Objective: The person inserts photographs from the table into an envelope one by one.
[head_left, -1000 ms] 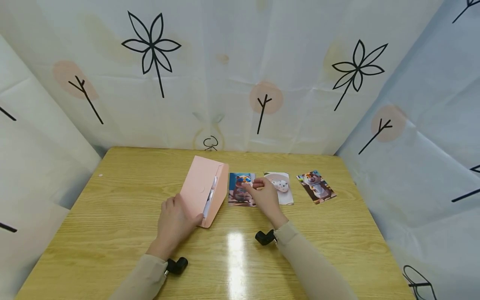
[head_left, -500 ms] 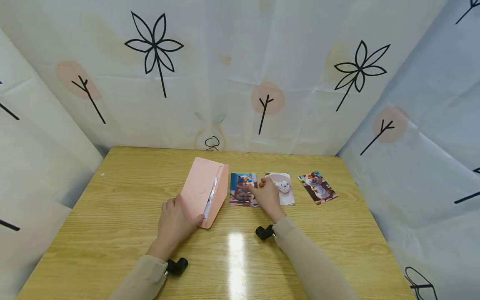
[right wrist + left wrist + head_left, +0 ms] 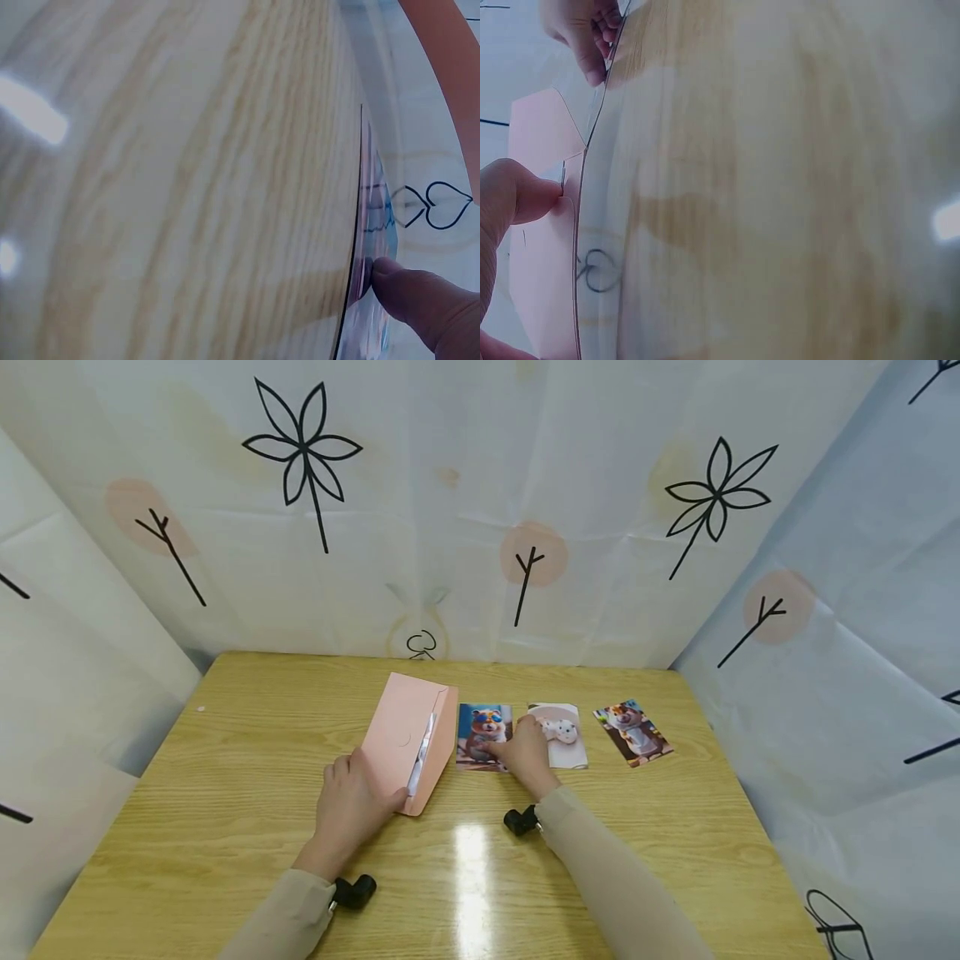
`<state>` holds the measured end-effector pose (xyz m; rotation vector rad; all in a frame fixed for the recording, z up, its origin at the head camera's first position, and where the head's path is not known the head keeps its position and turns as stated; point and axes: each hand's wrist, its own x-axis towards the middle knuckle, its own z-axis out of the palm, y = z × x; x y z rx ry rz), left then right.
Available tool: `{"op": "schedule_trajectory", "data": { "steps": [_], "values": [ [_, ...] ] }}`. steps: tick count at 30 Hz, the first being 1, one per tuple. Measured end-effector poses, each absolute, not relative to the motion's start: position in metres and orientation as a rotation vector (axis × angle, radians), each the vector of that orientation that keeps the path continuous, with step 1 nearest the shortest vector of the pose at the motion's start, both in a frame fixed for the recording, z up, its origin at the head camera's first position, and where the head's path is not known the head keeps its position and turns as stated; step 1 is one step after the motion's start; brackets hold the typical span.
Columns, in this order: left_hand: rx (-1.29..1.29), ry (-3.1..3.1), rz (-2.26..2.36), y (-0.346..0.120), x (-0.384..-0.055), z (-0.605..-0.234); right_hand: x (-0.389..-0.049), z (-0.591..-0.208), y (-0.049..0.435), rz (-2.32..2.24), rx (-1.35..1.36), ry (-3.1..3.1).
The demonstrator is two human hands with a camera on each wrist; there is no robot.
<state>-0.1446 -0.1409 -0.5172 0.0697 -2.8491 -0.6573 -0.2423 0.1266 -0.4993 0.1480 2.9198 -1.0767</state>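
My left hand (image 3: 352, 806) grips the lower end of a pink paper envelope (image 3: 401, 727). Its thumb lies at the slit under the side flap, where whitish contents show; in the left wrist view the thumb (image 3: 536, 196) touches that same edge. My right hand (image 3: 528, 752) is over the left photo card (image 3: 480, 727), which pictures a bear-like animal in sunglasses. Its thumb (image 3: 394, 277) touches the card's face in the right wrist view. The other fingers bend near the gap beside the middle photo card (image 3: 566, 735), showing a spotted white shape; their tips are partly hidden.
A third photo card (image 3: 633, 732) lies tilted at the right. Everything rests on a wooden table (image 3: 225, 810) with a glare streak at its front. A printed cloth (image 3: 435, 510) hangs behind and on both sides. Each wrist carries a small black camera (image 3: 521, 821).
My right hand has come down slightly, and its thumb now touches the left photo card lower on its face. The left hand and envelope stay put.
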Motion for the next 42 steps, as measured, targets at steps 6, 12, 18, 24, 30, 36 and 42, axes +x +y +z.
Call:
{"op": "schedule_trajectory", "data": {
  "steps": [6,12,18,24,30,36,42],
  "values": [
    [0.08,-2.854,-0.671,-0.141,-0.145,-0.517,-0.244,-0.5,0.126,-1.058,0.141,2.926],
    [0.069,-2.847,-0.661,-0.142,-0.145,-0.517,-0.244,-0.501,0.126,-1.073,0.135,2.916],
    [0.08,-2.851,-0.671,-0.141,-0.145,-0.516,-0.24,-0.5,0.126,-1.117,0.132,2.878],
    [0.11,-2.884,-0.697,-0.139,-0.144,-0.515,-0.237,-0.499,0.129,-1.209,0.101,2.869],
    [0.11,-2.894,-0.702,-0.137,-0.143,-0.516,-0.235,-0.493,0.139,-1.288,0.044,2.839],
    [0.105,-2.889,-0.69,-0.137,-0.143,-0.516,-0.234,-0.485,0.152,-1.395,0.029,2.749],
    [0.08,-2.864,-0.701,-0.138,-0.143,-0.517,-0.234,-0.481,0.16,-1.41,0.024,2.735]
  ]
}}
